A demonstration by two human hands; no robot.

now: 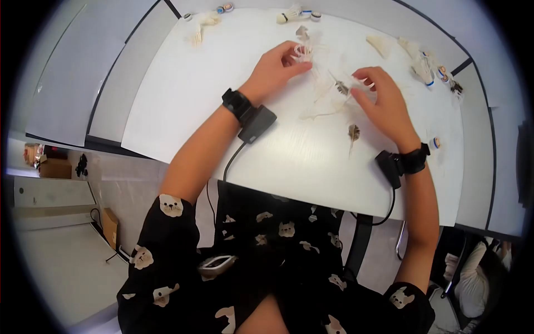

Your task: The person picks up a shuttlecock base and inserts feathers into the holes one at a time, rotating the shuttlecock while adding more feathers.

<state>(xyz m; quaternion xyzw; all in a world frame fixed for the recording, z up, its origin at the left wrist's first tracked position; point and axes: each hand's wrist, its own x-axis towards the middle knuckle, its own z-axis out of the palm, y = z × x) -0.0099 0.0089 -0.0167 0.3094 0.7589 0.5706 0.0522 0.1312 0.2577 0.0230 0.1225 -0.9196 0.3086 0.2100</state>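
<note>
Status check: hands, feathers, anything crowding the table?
Left hand pinching a white feather cluster. Right hand open, fingertips at loose feathers. Dark feather lies apart; shuttlecocks along far edge.

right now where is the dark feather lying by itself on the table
In the head view the dark feather lies alone on the white table, near its front edge, just left of the right hand's wrist and below the pale loose feathers.

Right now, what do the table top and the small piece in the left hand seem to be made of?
Table top: probably smooth white laminate, with a soft sheen. Piece in the left hand, the feather skirt: apparently white feathers, with thin separate quills fanning out; too small to be sure.
</note>
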